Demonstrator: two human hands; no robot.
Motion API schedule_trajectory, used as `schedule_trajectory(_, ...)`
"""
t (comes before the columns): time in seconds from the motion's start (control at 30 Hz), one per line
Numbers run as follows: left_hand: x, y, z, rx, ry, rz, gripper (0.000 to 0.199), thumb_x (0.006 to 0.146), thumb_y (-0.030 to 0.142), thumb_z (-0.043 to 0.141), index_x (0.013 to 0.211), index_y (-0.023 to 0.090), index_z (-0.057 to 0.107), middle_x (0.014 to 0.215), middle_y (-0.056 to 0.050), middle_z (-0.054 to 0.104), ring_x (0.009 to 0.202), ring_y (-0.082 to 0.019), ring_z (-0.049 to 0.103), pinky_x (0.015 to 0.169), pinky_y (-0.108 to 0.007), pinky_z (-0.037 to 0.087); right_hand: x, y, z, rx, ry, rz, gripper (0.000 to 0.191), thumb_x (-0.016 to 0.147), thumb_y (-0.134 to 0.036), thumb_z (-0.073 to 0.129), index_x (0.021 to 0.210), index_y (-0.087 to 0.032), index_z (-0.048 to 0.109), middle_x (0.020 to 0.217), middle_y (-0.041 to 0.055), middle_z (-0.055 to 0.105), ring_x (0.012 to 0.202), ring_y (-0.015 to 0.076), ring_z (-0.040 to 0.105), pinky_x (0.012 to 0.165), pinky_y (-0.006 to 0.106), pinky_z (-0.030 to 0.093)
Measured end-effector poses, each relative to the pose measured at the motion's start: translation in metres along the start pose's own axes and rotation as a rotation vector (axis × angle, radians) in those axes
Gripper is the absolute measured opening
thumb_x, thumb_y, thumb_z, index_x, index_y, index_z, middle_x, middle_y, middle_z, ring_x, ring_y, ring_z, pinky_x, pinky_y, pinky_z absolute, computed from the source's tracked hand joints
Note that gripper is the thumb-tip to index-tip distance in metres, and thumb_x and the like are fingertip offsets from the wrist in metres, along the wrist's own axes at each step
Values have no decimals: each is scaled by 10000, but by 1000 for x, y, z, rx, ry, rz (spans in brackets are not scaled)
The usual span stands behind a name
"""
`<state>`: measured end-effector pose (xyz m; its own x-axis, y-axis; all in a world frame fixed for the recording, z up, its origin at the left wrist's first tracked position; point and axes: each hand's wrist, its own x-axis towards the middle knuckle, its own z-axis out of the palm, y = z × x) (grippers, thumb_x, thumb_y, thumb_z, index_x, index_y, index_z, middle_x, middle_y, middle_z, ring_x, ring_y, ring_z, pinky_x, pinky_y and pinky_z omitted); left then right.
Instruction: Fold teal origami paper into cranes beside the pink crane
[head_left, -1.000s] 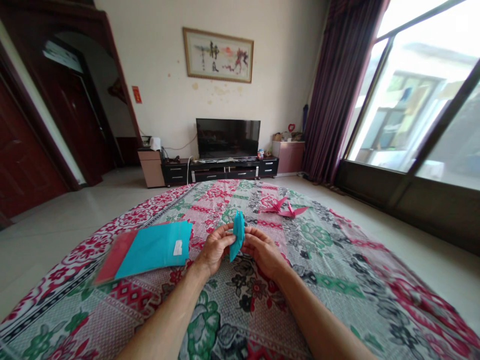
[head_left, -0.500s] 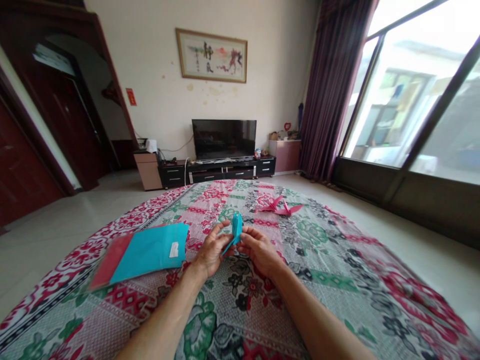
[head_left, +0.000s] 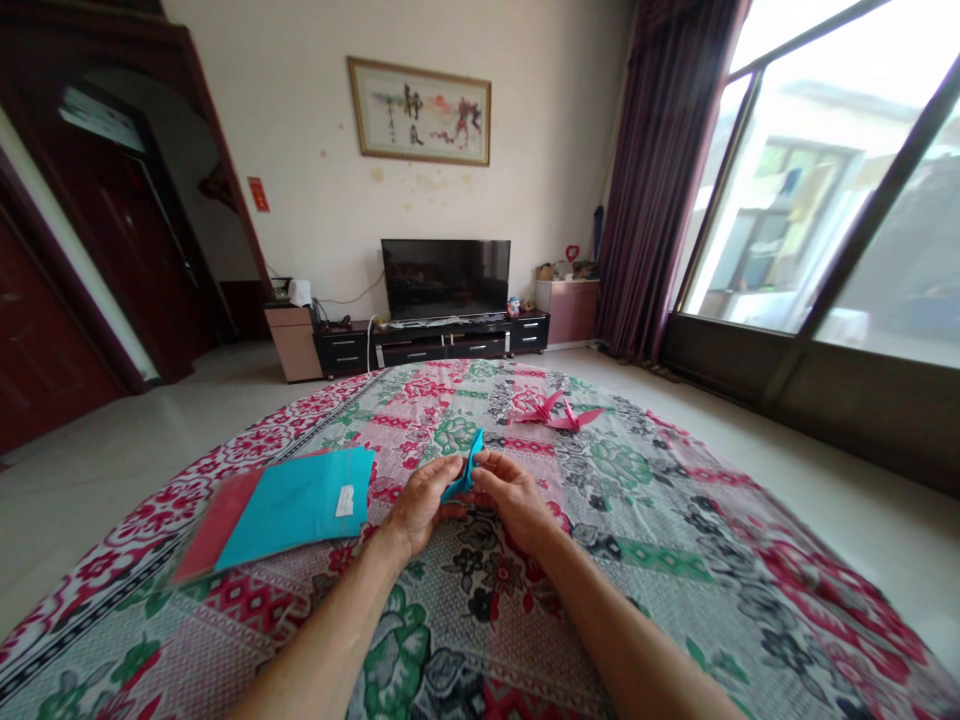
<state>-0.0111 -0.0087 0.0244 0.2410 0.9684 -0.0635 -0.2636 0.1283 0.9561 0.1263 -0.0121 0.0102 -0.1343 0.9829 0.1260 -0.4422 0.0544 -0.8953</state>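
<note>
Two bare hands meet above a desk (head_left: 600, 600) covered by a patterned cloth in red, green, grey and white, and between them they grasp a small piece of folded blue paper (head_left: 471, 470). The left hand (head_left: 426, 500) pinches the lower left part of the paper between thumb and fingers. The right hand (head_left: 516, 497) grips its right side with bent fingers. One narrow blue point of the paper rises above the fingertips, tilted slightly to the right; the fingers hide much of the rest. The paper is near the middle of the scene, at the near side of two pink folded-paper birds.

Those birds, a left one (head_left: 543, 408) and a right one (head_left: 574, 418), rest close together on the cloth, with pointed wings; whether they touch is hard to tell. To the left of the hands, a clear packet (head_left: 300, 505) lies flat, showing blue sheets over red ones, with a small white label (head_left: 344, 501) near its right end.

Beyond the desk, a dark television (head_left: 446, 280) stands on a low black cabinet (head_left: 412, 345) against a pale wall, below a framed picture (head_left: 420, 111). A purple curtain (head_left: 652, 190) hangs beside large windows on the right.
</note>
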Motion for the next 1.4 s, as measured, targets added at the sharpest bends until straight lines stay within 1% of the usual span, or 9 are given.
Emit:
schedule_trajectory(0.2, 0, 1, 0, -38, 13, -27, 243, 705, 310, 670, 887, 156, 625, 790, -33, 656, 662, -148, 625, 491, -202, 487, 4, 8, -1, -297, 60, -225, 324, 653, -287, 675, 946, -209, 560, 633, -56, 509, 562, 104, 530, 579, 252, 482)
schedule_trajectory(0.4, -1, 2, 0, -129, 29, -36, 204, 747, 298, 619, 907, 172, 631, 810, -42, 677, 681, -157, 642, 494, -214, 494, 1, 4, -2, -539, 215, -339, 433, 669, -297, 641, 1075, -191, 534, 905, 35, 556, 746, 146, 557, 635, 271, 486)
schedule_trajectory(0.6, -2, 3, 0, -154, 8, -43, 253, 744, 277, 624, 981, 187, 630, 905, -46, 683, 754, -165, 650, 553, -223, 501, 1, 4, -4, -586, 206, -368, 350, 718, -316, 602, 1045, -194, 569, 973, 66, 570, 821, 170, 561, 675, 291, 490)
schedule_trajectory(0.77, -1, 4, 4, -236, -54, -7, 245, 719, 235, 648, 954, 166, 653, 879, -47, 698, 787, -171, 649, 641, -244, 504, 0, 2, -3, -641, 213, -437, 339, 726, -294, 601, 1063, -254, 585, 1015, 60, 549, 826, 170, 546, 617, 273, 489)
schedule_trajectory(0.87, 0, 3, 7, -284, -112, 26, 223, 701, 203, 658, 910, 128, 672, 859, -68, 706, 810, -184, 648, 723, -266, 498, -2, -1, 0, -678, 194, -435, 292, 730, -291, 590, 1020, -260, 614, 999, 60, 545, 844, 179, 541, 598, 266, 485)
schedule_trajectory(0.97, 1, 3, 6, -298, -151, 14, 227, 706, 195, 653, 920, 122, 674, 853, -78, 709, 811, -190, 650, 734, -273, 499, -4, -2, 1, -683, 175, -410, 285, 730, -281, 588, 1013, -255, 614, 1001, 58, 545, 853, 179, 547, 599, 260, 482)
schedule_trajectory(1.07, 1, 2, 4, -299, -152, -15, 245, 716, 184, 644, 952, 120, 664, 838, -84, 708, 753, -180, 656, 674, -259, 507, -4, -1, 0, -679, 160, -399, 248, 736, -278, 584, 979, -247, 618, 993, 52, 549, 852, 174, 550, 601, 254, 480)
schedule_trajectory(1.23, 1, 2, 2, -248, -156, -102, 270, 753, 175, 600, 1016, 128, 639, 800, -82, 702, 581, -142, 631, 520, -229, 487, 0, 3, -3, -643, 152, -424, 119, 736, -297, 587, 815, -223, 636, 976, 57, 554, 900, 193, 531, 564, 240, 469)
schedule_trajectory(1.4, 1, 2, 2, -266, -198, -77, 239, 790, 220, 572, 993, 116, 641, 771, -89, 691, 593, -151, 625, 496, -230, 468, 2, 1, -5, -574, 203, -355, 152, 731, -360, 590, 691, -214, 607, 852, 40, 564, 713, 162, 526, 503, 248, 447)
